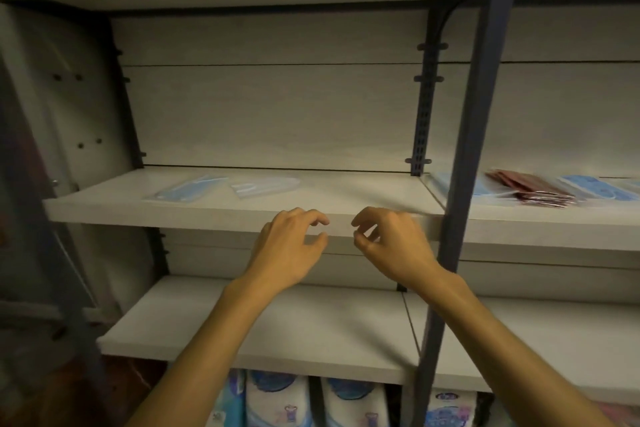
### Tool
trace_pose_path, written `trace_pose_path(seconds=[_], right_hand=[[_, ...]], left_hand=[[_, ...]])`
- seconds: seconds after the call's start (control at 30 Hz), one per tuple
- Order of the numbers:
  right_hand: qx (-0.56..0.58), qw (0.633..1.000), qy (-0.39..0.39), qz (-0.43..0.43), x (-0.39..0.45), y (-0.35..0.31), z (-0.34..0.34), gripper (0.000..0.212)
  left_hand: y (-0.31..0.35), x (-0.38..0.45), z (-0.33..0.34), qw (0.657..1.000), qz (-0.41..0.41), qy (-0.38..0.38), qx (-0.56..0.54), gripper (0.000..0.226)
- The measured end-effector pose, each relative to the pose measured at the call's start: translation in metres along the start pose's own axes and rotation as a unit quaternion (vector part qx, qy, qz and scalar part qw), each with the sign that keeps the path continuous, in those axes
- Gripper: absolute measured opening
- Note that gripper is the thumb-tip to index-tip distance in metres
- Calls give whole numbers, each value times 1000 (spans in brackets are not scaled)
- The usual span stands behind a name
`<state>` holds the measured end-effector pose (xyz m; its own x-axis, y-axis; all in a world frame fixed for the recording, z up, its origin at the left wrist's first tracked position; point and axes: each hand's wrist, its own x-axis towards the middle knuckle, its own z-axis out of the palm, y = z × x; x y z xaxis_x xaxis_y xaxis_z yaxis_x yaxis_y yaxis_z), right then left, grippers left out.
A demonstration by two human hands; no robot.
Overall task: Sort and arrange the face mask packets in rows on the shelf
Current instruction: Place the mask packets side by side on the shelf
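From the head view we hold our left hand (289, 246) and right hand (389, 239) side by side at the front edge of the middle shelf (363, 198), both empty with fingers loosely curled. On that shelf, behind and left of our hands, a blue mask packet (188, 189) lies beside a clear mask packet (265, 185). Right of the dark post (474, 149) lie more blue packets (588, 185) and dark red packets (533, 189).

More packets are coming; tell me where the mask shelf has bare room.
Bare: the shelf from the clear packet right to the dark upright post, and its front strip before both hands. Crowded: right bay, blue packets beside the maroon stack.
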<state>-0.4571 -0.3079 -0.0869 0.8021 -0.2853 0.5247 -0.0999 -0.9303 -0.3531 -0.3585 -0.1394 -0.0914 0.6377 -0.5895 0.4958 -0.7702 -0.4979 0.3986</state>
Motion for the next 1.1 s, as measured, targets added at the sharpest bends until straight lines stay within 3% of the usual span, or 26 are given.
trace_pose_path(seconds=[0.33,0.63,0.77,0.87,1.1], right_hand=[[-14,1000,-15,6,84,-64,74,23],[-11,998,-24,50,178,-98,135,22],[-15,995,-35,89,208,-108,160,16],[-33,989,-72,125,222,-117,176,18],[-154,962,-107,199,239,-136,195,52]], left_hand=[[-130,47,-42,997,-47,23,58,24],[-263,109,-93,972,-166,49,156,27],[-314,129,-112,951,-262,-31,162,45],[-339,139,-114,944,-280,-89,150,67],[-371,157,-115,934,-303,-129,141,119]])
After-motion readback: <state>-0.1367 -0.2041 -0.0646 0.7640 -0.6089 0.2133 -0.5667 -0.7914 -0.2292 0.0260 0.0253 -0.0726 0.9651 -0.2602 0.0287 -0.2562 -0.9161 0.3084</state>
